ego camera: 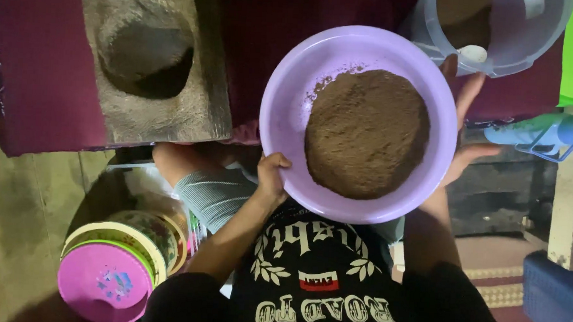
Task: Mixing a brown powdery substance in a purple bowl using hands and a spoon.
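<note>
Both hands, left hand (271, 178) and right hand (466, 127), clamp fingers on a purple bowl (289, 109) of brown powder (366, 133) above a dark red cloth (45, 73) and stone block (152, 58).

Dim light from what I see. Maroon cloth (39, 73) covers the upper left, a carved stone block (152, 58) with a round hollow lying on it. Yellowish floor (13, 220) along the left edge. Patterned rug (500, 286) lower right, pale wooden post (568, 199) at the right edge.
</note>
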